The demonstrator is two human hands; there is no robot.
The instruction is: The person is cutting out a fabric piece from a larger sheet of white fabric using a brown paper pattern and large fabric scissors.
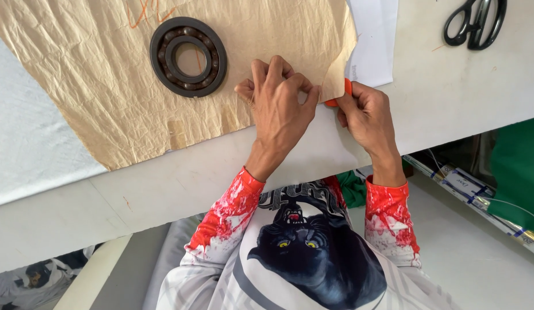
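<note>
From above, my left hand (278,97) presses curled fingers on the tan paper pattern (106,86) near its edge; my right hand (364,115) pinches an orange marker (342,92) there. A bearing ring (188,56) rests beyond my left hand.

Tan pattern paper (106,80): thin, matt, heavily creased and crinkled, faint orange chalk strokes on top. Bearing ring (188,56): dark metal, dull oily sheen, balls slightly shinier between rings. Table (450,86): white, smooth, matt, few orange marks. White sheet (375,40) under tan paper: smooth paper, flat finish. Scissors (476,23): black handles, glossy plastic look. Orange piece (341,95) pinched in right hand (367,117): smooth, solid; chalk or plastic, cannot tell. Left hand (278,97) pressed on paper edge. Sleeves (229,209): printed knit cloth, slight sheen.
</note>
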